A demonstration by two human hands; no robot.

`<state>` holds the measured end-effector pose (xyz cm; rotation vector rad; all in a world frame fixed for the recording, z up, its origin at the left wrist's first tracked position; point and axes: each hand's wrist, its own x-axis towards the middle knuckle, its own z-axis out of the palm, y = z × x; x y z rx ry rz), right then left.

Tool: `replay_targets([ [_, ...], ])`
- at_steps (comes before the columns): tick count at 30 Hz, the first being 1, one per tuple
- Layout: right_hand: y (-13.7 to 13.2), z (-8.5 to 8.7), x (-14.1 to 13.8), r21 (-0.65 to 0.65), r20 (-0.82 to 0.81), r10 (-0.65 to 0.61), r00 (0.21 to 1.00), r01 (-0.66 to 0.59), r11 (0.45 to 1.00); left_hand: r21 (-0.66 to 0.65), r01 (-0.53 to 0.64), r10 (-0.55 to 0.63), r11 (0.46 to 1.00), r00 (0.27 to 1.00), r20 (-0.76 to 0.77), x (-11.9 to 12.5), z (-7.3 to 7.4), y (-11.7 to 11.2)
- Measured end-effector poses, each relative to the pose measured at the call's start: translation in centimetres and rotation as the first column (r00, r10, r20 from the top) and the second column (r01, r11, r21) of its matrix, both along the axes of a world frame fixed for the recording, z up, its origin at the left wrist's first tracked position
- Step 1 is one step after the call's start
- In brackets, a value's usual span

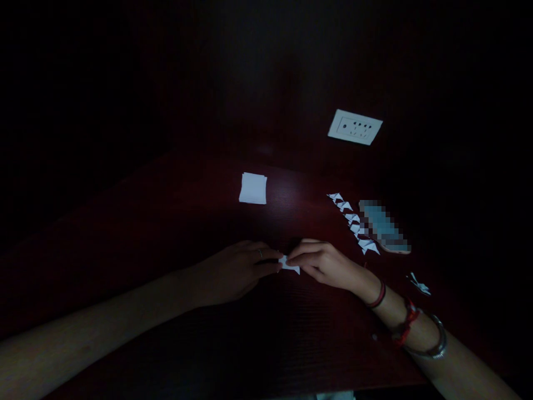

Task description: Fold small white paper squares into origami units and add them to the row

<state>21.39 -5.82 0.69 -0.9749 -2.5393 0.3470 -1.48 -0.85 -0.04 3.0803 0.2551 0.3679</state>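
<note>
A small folded piece of white paper [290, 266] lies on the dark red table between my two hands. My left hand [245, 269], with a ring on one finger, pinches its left end. On its right side the fingertips of my right hand [320, 260] press on the paper, with the thumb close below. One pointed corner sticks out at the lower right of the paper. My fingers cover much of its upper edge, so the exact fold is hidden.
Beyond my hands lies a stack of square white paper [253, 189]. Several folded paper pieces [355, 223] form a slanting row at the right, beside a phone [385, 226]. Farther right is a small crumpled whitish item [420, 284]. A socket panel [355, 127] is on the back wall.
</note>
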Motion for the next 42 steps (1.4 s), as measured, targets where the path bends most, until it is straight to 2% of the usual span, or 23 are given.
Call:
replay_targets([
  [15,-0.08,0.05,-0.02,-0.005,0.004,-0.002,1.000,0.002,1.000,0.015,0.011,-0.011,1.000,1.000,0.011,0.03,-0.30,0.21],
  [22,-0.09,-0.16,0.67,0.026,-0.056,-0.108,0.993,0.109,0.994,-0.026,-0.003,0.003,1.000,1.000,-0.019,-0.14,0.01,-0.01],
  [28,-0.25,-0.16,0.68,0.037,0.048,-0.116,0.992,0.115,0.993,-0.016,-0.004,0.003,1.000,0.999,-0.033,0.00,0.01,0.01],
  [35,-0.20,-0.04,0.65,0.202,0.227,-0.089,0.970,0.042,0.978,-0.024,0.004,-0.005,1.000,1.000,-0.026,-0.05,-0.30,0.08],
  [42,-0.26,0.09,0.74,0.241,0.284,-0.113,0.952,0.043,0.970,-0.039,0.003,-0.006,0.999,0.998,-0.055,0.08,0.03,-0.02],
])
